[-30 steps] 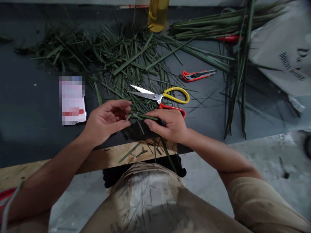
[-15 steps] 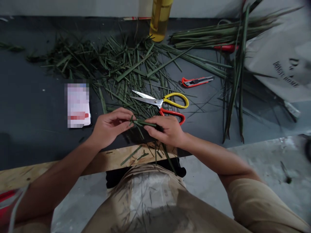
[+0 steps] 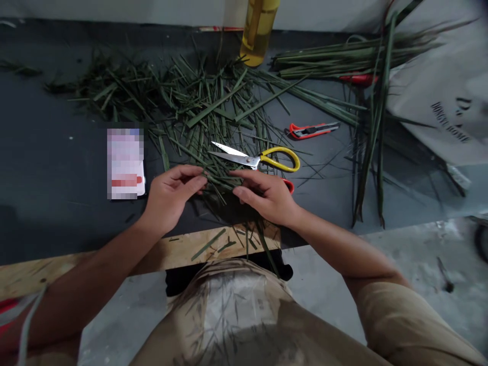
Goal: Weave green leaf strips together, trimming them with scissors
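My left hand (image 3: 170,195) is closed in a pinch, thumb against fingers, on one end of a small piece of green leaf strips (image 3: 216,187). Loose ends of the strips stick out downward between the two hands. My right hand (image 3: 267,195) is curled around the other side of the strips, its thumb and index fingertip a little apart; the grip inside the palm is hidden. Just beyond the right hand lie scissors (image 3: 253,161) with one yellow and one red handle, blades spread. The right hand partly covers the red handle.
A heap of cut leaf strips (image 3: 206,96) spreads behind the hands. A phone (image 3: 125,165) lies left, an orange utility knife (image 3: 312,130) right. At the back stand a bottle of yellow liquid (image 3: 259,35) and long leaves (image 3: 335,61); a printed bag (image 3: 430,101) sits far right.
The fingertips of both hands have moved slightly up and away from me with the leaf strips. My right thumb and index finger have spread a little. The whole view has shifted slightly.
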Available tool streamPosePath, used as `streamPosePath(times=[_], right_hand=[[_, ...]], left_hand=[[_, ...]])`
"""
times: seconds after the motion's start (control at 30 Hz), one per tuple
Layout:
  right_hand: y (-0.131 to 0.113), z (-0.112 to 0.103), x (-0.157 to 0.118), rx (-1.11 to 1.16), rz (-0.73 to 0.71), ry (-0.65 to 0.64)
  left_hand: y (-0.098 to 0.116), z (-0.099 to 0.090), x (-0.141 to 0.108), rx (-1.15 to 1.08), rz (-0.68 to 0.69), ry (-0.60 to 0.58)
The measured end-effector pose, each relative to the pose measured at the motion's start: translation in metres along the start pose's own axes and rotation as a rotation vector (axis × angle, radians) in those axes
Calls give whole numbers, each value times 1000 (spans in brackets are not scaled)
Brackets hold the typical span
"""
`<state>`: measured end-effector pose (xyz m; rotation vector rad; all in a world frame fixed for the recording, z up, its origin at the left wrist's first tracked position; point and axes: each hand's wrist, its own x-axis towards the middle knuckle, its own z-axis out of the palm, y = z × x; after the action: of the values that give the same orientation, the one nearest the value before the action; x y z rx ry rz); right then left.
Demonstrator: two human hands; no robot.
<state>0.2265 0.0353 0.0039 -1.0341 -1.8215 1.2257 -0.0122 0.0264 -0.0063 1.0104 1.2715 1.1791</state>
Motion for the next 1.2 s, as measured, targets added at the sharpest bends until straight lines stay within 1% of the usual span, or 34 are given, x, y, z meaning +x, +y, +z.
streamPosePath(times=[0.07, 0.17, 0.27, 0.4, 0.53, 0.63, 0.7, 0.87, 1.03, 1.2], right_hand=[[3, -4, 4, -4, 39, 53], [7, -10, 11, -44, 104, 77], [10, -14, 16, 46, 148, 95], [9, -22, 22, 217, 215, 117], [6, -32, 26, 373, 282, 107], [5, -34, 28, 439, 319, 105], [5, -32, 28, 433, 310, 106], [5, -28, 26, 372, 271, 117], [7, -28, 25, 376, 256, 148], [10, -29, 27, 348, 248, 139]], left_hand=[[-2, 0, 3, -62, 0, 110], [0, 0, 6, -162, -4, 167], [5, 1, 6, -230, -43, 153], [11, 3, 4, -292, -101, 86], [11, 3, 2, -270, -131, -3], [9, 3, 1, -253, -127, -34], [9, 4, 0, -266, -130, -29], [12, 5, -1, -324, -131, 33], [14, 4, 1, -343, -34, 76], [14, 3, 1, -360, -25, 78]])
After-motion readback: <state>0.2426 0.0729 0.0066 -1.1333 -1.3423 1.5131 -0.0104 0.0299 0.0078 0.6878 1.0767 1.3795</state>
